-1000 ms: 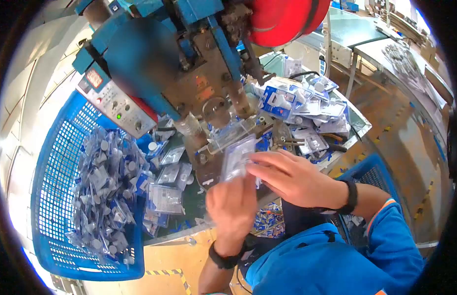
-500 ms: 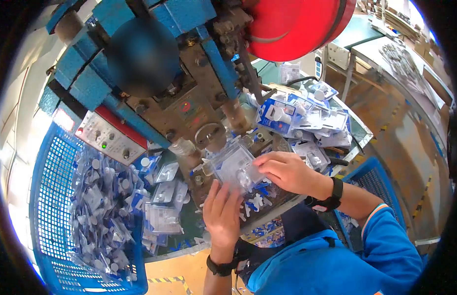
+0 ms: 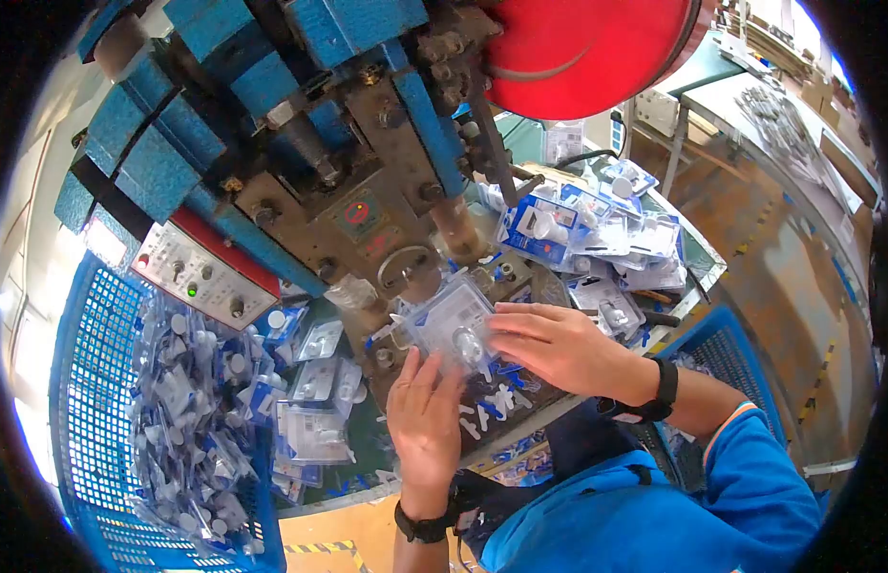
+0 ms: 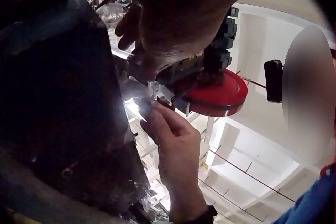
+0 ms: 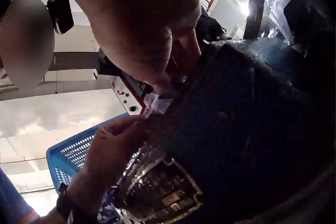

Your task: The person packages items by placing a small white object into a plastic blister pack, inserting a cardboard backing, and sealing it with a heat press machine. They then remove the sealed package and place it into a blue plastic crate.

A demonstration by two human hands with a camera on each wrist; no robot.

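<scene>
A clear blister pack (image 3: pixel 452 325) with a printed card and a rounded bubble lies at the lower die of a blue press (image 3: pixel 368 205). My right hand (image 3: pixel 578 353) pinches its right edge between thumb and fingers. In the left wrist view the right hand (image 4: pixel 178 150) shows its thumb and forefinger together at the plastic. My left hand (image 3: pixel 425 415) reaches the pack's near left edge with its fingers stretched out, touching it. The right wrist view has the left hand (image 5: pixel 113 148) by the clear plastic (image 5: pixel 157 104).
A blue basket (image 3: pixel 76 382) full of similar packs stands at left, with more packs (image 3: pixel 315 430) beside it. Another pile (image 3: pixel 597 229) lies at right. Small blue and white pieces (image 3: pixel 496 401) litter the bed's front. A control box (image 3: pixel 205 275) and red wheel (image 3: pixel 597 57) flank the press.
The pack has come down from upright between both hands to lying at the die. My left hand has drawn back leftward and straightened its fingers. The head view has shifted slightly.
</scene>
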